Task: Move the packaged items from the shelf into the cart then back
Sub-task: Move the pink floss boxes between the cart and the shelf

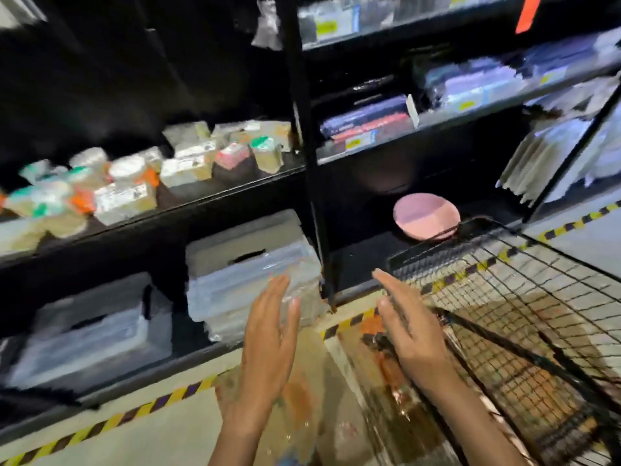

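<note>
We see both hands out in front, palms facing each other, fingers straight. The left hand (268,334) lies flat against the side of a clear, crinkly plastic-wrapped package (302,287) just in front of the bottom shelf's stacked translucent plastic bins (242,267). Fingers are not curled round it, so it reads as pressing or touching, not a real grasp. The right hand (408,331) is open and apart from the package, holding nothing, next to the near corner of the black wire-mesh cart (510,297). The frame is motion-blurred, so the package edges are hard to trace and we cannot tell if it rests on the bin or is carried.

More clear-wrapped packages (336,415) seem to sit low between our forearms, with orange-brown contents; the blur leaves their number unclear. The cart shows brownish packaged items (524,375) through the mesh.

Handling judgement: the package looks light and thin-walled, with glossy film that is likely slippery and will dent or crackle under a squeeze. We'd take it from both sides with flat palms, or from underneath, and not pinch a corner of the film.

On the black metal shelf (235,191) at upper left are small tubs and boxes with white, green and orange labels (124,183). The right bay holds a pink round dish (426,215) and flat dark packs (368,124) with yellow price tags. Yellow-black hazard tape (111,422) runs along the floor.
</note>
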